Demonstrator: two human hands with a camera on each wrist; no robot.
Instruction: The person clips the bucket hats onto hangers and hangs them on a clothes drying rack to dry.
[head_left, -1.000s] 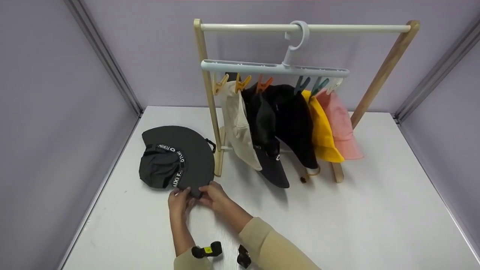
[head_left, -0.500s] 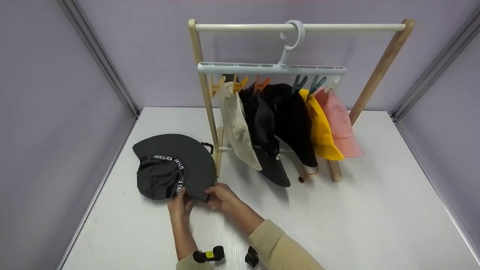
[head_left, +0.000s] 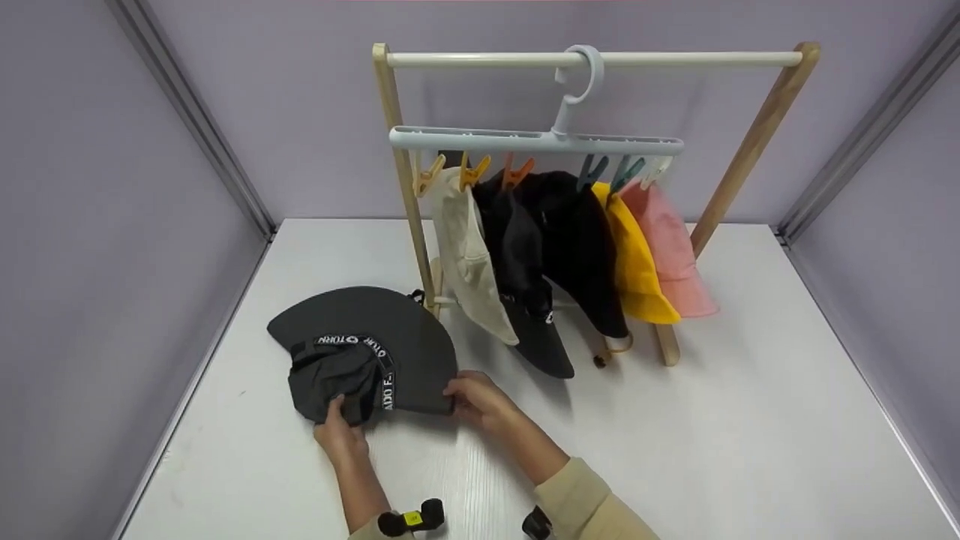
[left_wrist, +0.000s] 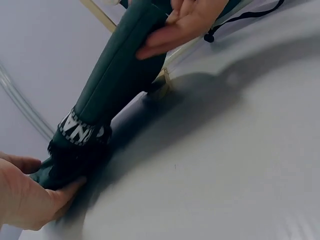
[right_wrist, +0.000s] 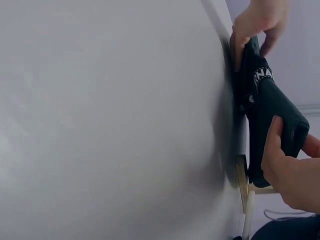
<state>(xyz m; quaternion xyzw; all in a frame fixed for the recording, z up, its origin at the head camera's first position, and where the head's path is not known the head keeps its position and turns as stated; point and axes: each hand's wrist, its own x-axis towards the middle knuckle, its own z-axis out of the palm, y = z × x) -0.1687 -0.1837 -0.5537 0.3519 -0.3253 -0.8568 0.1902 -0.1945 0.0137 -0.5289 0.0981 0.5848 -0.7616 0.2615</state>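
Observation:
A dark grey wide-brimmed hat (head_left: 405, 352), folded in half, is held between both hands in front of the rack's left leg. A black band (head_left: 386, 367) with white lettering circles its crumpled crown (head_left: 330, 382). My left hand (head_left: 343, 442) pinches the crown, thumb on top and fingers beneath. At the near right corner of the brim, my right hand (head_left: 484, 403) grips the edge between thumb and fingers. In the left wrist view, the hat (left_wrist: 117, 70) slants above the table and casts a shadow below. The right wrist view shows the lettered band (right_wrist: 262, 74) between the hands.
A wooden rack (head_left: 724, 180) carries a pale blue clip hanger (head_left: 480, 140). From its coloured clips hang a cream hat (head_left: 469, 259), dark hats (head_left: 581, 247), a yellow hat (head_left: 637, 262) and a pink hat (head_left: 671, 247). Grey-lilac panels (head_left: 150, 300) enclose the white table (head_left: 712, 435).
My left hand has shifted from the brim to the crown. My right hand has moved right along with the brim corner, and the hat has come nearer and to the right.

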